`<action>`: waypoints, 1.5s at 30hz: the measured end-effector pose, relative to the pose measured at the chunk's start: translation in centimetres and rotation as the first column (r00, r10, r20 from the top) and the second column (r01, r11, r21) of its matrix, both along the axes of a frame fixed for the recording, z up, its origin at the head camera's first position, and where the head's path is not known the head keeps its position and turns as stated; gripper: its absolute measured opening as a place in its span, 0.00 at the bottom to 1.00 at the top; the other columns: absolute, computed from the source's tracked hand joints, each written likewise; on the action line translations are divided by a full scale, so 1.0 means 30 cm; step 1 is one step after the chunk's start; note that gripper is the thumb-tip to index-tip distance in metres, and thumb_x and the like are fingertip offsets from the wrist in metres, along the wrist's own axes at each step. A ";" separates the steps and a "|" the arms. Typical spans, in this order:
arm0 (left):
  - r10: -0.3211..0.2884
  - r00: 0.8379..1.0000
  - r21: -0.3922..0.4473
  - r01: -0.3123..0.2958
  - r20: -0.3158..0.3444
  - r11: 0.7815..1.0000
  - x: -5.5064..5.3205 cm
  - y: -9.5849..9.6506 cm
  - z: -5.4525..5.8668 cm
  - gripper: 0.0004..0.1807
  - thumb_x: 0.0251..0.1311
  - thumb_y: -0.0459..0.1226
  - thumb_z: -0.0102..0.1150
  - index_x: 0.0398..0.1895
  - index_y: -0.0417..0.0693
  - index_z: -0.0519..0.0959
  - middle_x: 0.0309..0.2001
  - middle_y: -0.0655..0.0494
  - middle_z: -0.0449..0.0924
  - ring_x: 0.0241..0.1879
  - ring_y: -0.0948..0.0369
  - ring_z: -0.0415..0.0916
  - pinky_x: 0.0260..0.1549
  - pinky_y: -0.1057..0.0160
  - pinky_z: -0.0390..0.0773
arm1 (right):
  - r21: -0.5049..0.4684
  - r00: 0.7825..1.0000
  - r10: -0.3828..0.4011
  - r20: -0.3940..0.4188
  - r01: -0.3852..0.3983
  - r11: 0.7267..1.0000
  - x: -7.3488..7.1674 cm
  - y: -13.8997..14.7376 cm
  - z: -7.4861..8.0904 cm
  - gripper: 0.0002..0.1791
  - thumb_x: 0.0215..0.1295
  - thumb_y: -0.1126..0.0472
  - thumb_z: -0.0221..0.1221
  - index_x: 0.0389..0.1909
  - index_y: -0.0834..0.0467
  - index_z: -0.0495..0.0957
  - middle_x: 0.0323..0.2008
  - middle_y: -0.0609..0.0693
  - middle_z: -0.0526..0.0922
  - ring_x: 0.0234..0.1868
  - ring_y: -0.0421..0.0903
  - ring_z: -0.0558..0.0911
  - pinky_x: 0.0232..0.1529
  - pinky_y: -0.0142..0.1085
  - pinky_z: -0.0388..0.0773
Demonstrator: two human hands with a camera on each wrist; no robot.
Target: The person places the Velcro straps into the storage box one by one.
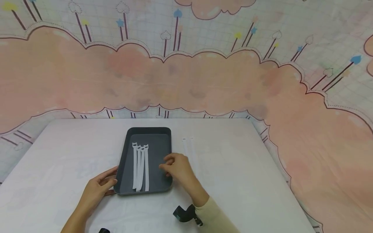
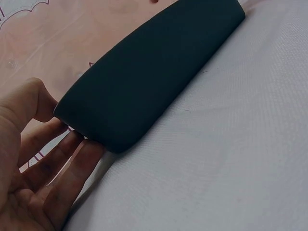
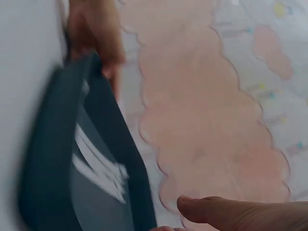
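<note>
A dark grey tray (image 1: 157, 161) lies on the white table. Several white strap-like cable ties (image 1: 141, 168) with slotted heads lie lengthwise in its left half. At the tray's near left corner, my left hand (image 1: 97, 191) grips the rim; in the left wrist view its thumb (image 2: 38, 98) is at the upper edge and the fingers (image 2: 77, 163) are low against the wall. My right hand (image 1: 179, 168) hovers over the tray's right edge, fingers loosely bent, nothing visible between them. The right wrist view shows its thumb (image 3: 216, 211) stretched out beside the tray.
Two more white straps (image 1: 185, 147) lie on the tabletop (image 1: 239, 168) right of the tray, faint against the white. A black wrist-camera mount (image 1: 186, 213) sits at my right cuff. Behind the table hangs a cloth (image 1: 175, 84) printed with peach clouds.
</note>
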State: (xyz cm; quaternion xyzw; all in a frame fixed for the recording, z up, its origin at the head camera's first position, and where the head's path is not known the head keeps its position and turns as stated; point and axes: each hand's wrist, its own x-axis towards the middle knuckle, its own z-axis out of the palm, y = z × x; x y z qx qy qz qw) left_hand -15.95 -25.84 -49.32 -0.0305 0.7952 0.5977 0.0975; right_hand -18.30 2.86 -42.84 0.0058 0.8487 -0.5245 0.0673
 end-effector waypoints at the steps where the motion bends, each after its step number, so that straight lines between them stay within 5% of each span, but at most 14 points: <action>1: 0.001 1.000 0.001 -0.001 -0.001 1.000 0.000 0.000 -0.001 0.32 0.67 0.36 0.58 0.72 0.39 0.63 0.64 0.45 0.73 0.43 0.79 0.77 0.37 0.63 0.86 | 0.011 1.000 -0.022 -0.022 0.022 1.000 -0.004 0.038 0.008 0.17 0.57 0.64 0.69 0.45 0.68 0.81 0.28 0.52 0.84 0.21 0.43 0.83 0.23 0.31 0.81; 5: 0.002 1.000 -0.008 -0.002 -0.001 1.000 0.000 0.001 -0.004 0.31 0.67 0.36 0.58 0.72 0.39 0.64 0.63 0.48 0.74 0.43 0.79 0.77 0.37 0.63 0.86 | 0.087 0.989 -0.123 -0.082 0.130 0.988 -0.003 0.183 0.010 0.18 0.58 0.64 0.68 0.47 0.68 0.82 0.33 0.55 0.85 0.26 0.46 0.86 0.27 0.32 0.81; 12: 0.000 1.000 -0.010 0.000 -0.015 1.000 0.000 0.000 -0.004 0.31 0.67 0.36 0.58 0.72 0.39 0.64 0.63 0.47 0.74 0.43 0.79 0.77 0.36 0.63 0.86 | 0.179 0.970 -0.243 -0.023 0.243 0.953 0.014 0.303 -0.058 0.20 0.57 0.65 0.67 0.50 0.68 0.81 0.36 0.56 0.84 0.32 0.47 0.85 0.31 0.35 0.82; 17: 0.004 1.000 -0.014 -0.004 -0.012 1.000 0.001 0.003 -0.004 0.31 0.67 0.35 0.58 0.72 0.39 0.64 0.64 0.44 0.73 0.43 0.80 0.77 0.36 0.63 0.86 | 0.222 0.965 -0.261 -0.024 0.260 0.940 0.002 0.309 -0.130 0.17 0.54 0.66 0.69 0.44 0.69 0.82 0.34 0.56 0.85 0.36 0.48 0.82 0.37 0.38 0.82; 20: 0.005 1.000 -0.011 -0.006 -0.007 1.000 0.000 0.002 -0.005 0.32 0.66 0.35 0.59 0.72 0.39 0.64 0.62 0.51 0.75 0.43 0.80 0.76 0.36 0.63 0.86 | 0.246 0.964 -0.262 -0.054 0.267 0.932 -0.003 0.300 -0.153 0.15 0.52 0.67 0.69 0.40 0.69 0.83 0.31 0.55 0.84 0.34 0.48 0.82 0.36 0.40 0.82; 24: 0.006 1.000 -0.009 -0.006 -0.003 1.000 0.000 0.001 -0.004 0.31 0.66 0.35 0.59 0.72 0.39 0.64 0.62 0.54 0.76 0.43 0.80 0.76 0.36 0.63 0.86 | 0.285 0.958 -0.271 -0.093 0.287 0.915 -0.002 0.279 -0.154 0.11 0.49 0.70 0.70 0.36 0.69 0.83 0.28 0.55 0.84 0.30 0.47 0.82 0.32 0.39 0.82; 35: 0.001 1.000 -0.013 -0.001 -0.010 1.000 0.001 0.003 0.003 0.31 0.67 0.36 0.58 0.72 0.39 0.64 0.65 0.41 0.71 0.43 0.80 0.76 0.37 0.63 0.86 | 0.312 0.949 -0.302 -0.091 0.315 0.896 -0.011 0.261 -0.157 0.10 0.47 0.74 0.70 0.32 0.67 0.83 0.25 0.54 0.83 0.28 0.47 0.82 0.31 0.38 0.83; 41: -0.002 1.000 -0.007 0.002 -0.006 1.000 -0.002 -0.001 0.005 0.31 0.68 0.37 0.57 0.72 0.40 0.64 0.55 0.72 0.75 0.44 0.80 0.76 0.38 0.63 0.85 | 0.314 0.948 -0.311 -0.074 0.318 0.895 -0.018 0.252 -0.149 0.09 0.48 0.75 0.68 0.32 0.66 0.82 0.26 0.53 0.82 0.27 0.46 0.80 0.29 0.37 0.81; 45: -0.004 1.000 -0.006 0.004 0.001 1.000 -0.001 0.000 0.008 0.31 0.68 0.38 0.58 0.72 0.40 0.64 0.57 0.68 0.76 0.44 0.81 0.76 0.38 0.63 0.85 | 0.305 0.947 -0.312 -0.072 0.319 0.897 -0.019 0.247 -0.142 0.09 0.48 0.76 0.67 0.32 0.66 0.81 0.26 0.54 0.82 0.28 0.47 0.80 0.30 0.37 0.80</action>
